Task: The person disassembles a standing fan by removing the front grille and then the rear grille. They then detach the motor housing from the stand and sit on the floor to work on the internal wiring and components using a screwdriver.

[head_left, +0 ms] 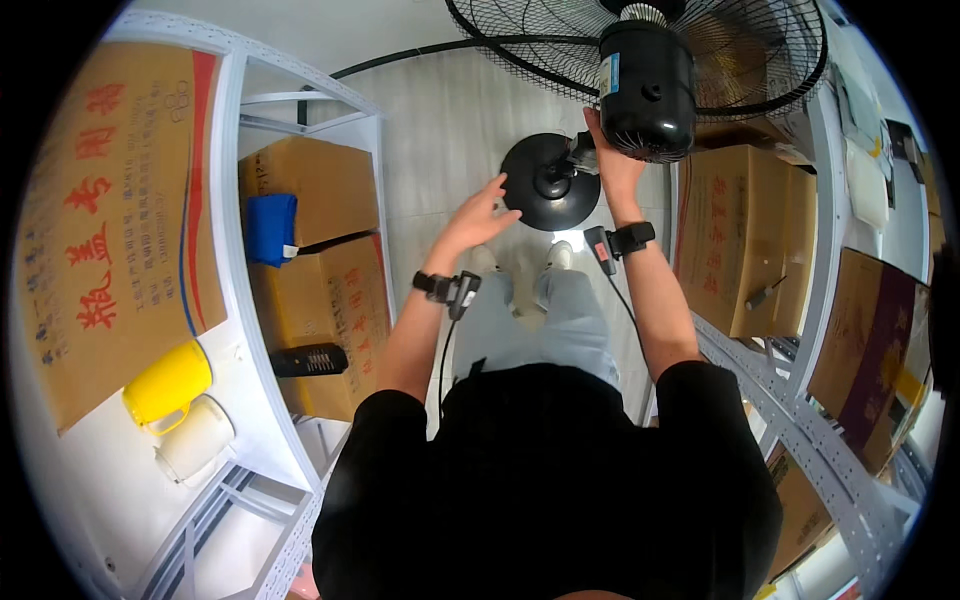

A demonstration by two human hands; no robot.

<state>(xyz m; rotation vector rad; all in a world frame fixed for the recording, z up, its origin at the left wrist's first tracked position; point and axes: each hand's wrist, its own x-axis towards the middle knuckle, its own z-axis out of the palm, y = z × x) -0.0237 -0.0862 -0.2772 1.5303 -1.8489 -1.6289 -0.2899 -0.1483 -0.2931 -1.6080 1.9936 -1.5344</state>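
Note:
A black standing fan has its wire cage (520, 50) at the top right and its motor housing (648, 90) toward me; its round base (548, 205) rests on the floor above my feet. My right hand (612, 160) grips the fan just left of and below the motor, beside the stand's bracket (582, 152), with its fingers partly hidden. My left hand (482, 215) reaches toward the base's left edge with fingers apart and holds nothing; whether a fingertip touches the base is unclear. Both wrists wear black strapped devices.
Metal shelving (228, 180) on the left carries cartons (140, 190), a blue packet (270, 230), a black remote-like object (308, 360), a yellow pitcher (170, 385) and a white one (195, 440). Right shelving (820, 170) holds more cartons (730, 240). A black hose or cable (420, 50) crosses the top.

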